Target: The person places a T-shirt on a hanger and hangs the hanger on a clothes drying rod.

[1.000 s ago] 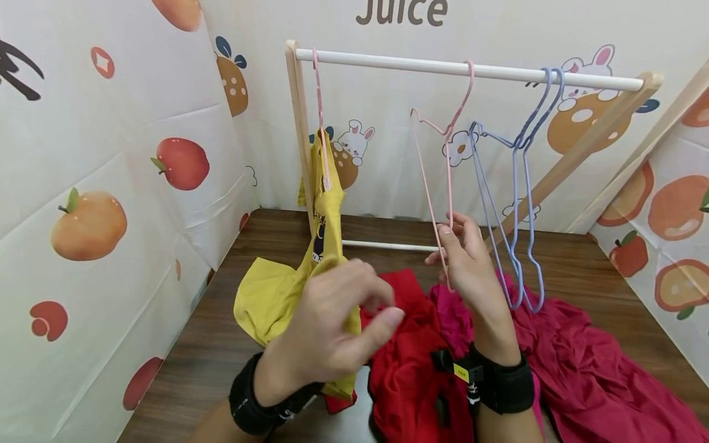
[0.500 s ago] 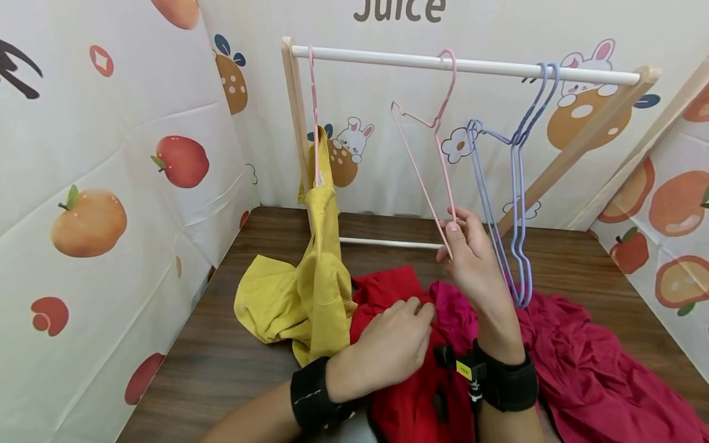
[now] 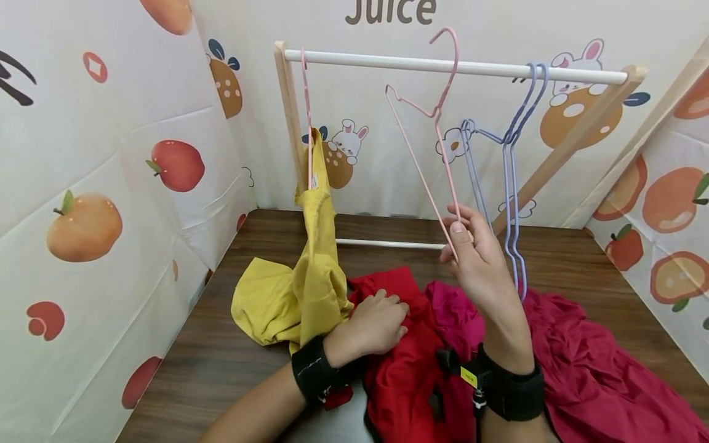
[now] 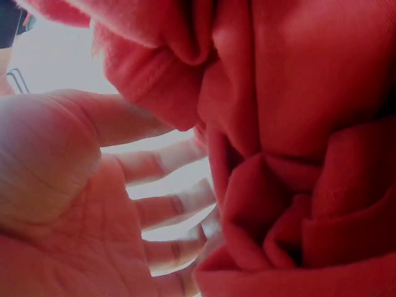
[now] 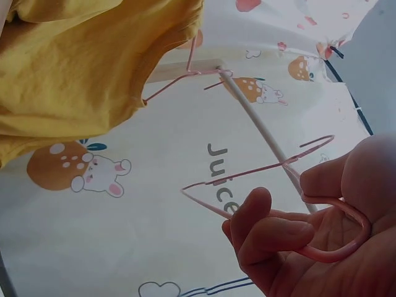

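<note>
My right hand (image 3: 482, 258) grips the lower end of a pink clothes hanger (image 3: 441, 104), thumb and fingers around its wire. The hook stands above the rail, and in the right wrist view the bent pink wire (image 5: 365, 230) crosses my palm. My left hand (image 3: 376, 323) lies over a crumpled red garment (image 3: 410, 381). From the left wrist, its fingers look spread and fairly straight, with fingertips partly hidden behind the red cloth (image 4: 297, 80). A yellow shirt (image 3: 321, 258) hangs from another pink hanger (image 3: 308, 111) at the rack's left end.
The white rail (image 3: 376, 60) of a wooden-sided rack spans the back. Two blue hangers (image 3: 509, 203) hang at its right. Magenta cloth (image 3: 451, 307) and a dark pink garment (image 3: 598, 363) lie on the brown table (image 3: 188, 375). Printed cloth walls enclose it.
My right hand has raised the pink hanger, and its hook has come up off the rail. My left hand has moved from in front of the yellow shirt down onto the red garment.
</note>
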Demonstrator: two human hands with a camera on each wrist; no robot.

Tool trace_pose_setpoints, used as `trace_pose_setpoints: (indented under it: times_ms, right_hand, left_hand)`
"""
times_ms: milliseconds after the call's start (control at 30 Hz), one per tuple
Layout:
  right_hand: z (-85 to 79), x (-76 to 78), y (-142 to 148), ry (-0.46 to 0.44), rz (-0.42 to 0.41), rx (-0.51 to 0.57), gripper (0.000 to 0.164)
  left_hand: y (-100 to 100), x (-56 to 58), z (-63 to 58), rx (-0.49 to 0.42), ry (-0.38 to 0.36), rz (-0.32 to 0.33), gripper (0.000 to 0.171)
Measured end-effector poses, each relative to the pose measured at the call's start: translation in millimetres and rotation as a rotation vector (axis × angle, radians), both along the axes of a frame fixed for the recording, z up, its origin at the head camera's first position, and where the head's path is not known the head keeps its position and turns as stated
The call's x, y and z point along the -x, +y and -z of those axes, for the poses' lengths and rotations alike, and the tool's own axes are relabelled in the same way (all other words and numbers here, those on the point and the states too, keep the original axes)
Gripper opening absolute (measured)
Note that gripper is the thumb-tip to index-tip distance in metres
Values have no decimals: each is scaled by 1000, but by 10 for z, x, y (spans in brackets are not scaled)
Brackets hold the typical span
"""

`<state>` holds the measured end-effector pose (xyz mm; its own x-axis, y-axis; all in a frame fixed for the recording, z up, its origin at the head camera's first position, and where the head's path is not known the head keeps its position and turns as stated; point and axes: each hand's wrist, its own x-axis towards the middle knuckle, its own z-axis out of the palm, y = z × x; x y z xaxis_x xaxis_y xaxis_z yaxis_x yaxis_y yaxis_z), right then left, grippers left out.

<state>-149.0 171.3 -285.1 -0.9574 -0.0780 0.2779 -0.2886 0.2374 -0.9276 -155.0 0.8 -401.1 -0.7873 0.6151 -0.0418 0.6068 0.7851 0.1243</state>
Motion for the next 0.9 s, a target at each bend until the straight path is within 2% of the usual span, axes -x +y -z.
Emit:
trace_pose_setpoints:
  times_ms: [200,400,533,633,733,900]
  right_hand:
    - [-35,-44,41,5,-24,-6,44]
    - [-48,-82,79,26,-30,-38,45]
    - [-54,-103,90,49,-33,-52,45]
    - [-54,-113,106,54,-42,-55,46]
    - [-54,-118,127,58,-49,-65,46]
    - [-65,-133,158,82,-51,-71,41]
  left_hand:
    - [-48,53,-32,-53,-33,38,12]
    - [-103,78,-95,-122,-89,76,31]
    - [-147,90,-143,-151,-124,78,38]
    - [-177,84,-190,-149,-109,83,37]
    - [-200,84,-239,-181,-60,108,33]
    - [-219,124,-314,-376,6,163,29]
